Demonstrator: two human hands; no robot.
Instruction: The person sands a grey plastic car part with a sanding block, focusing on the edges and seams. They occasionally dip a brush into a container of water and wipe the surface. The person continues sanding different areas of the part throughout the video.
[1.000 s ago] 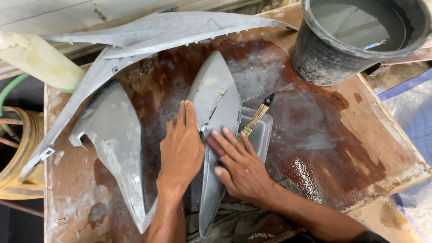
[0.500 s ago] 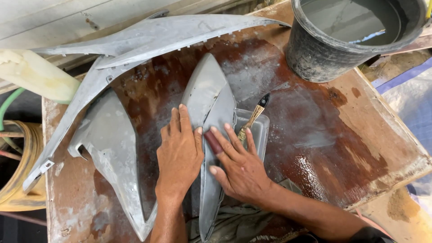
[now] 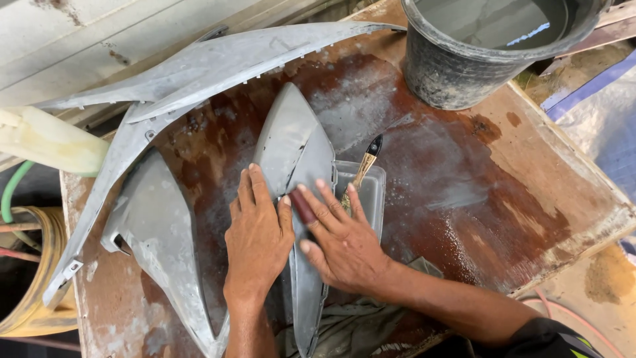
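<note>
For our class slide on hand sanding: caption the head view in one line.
Left hand steadies a grey fairing panel while the right hand presses a dark red pad on it.

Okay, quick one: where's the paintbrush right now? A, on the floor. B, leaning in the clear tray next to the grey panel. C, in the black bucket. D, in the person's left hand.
B: the brush leans in the clear tray beside the grey panel, with neither hand holding it.
</note>
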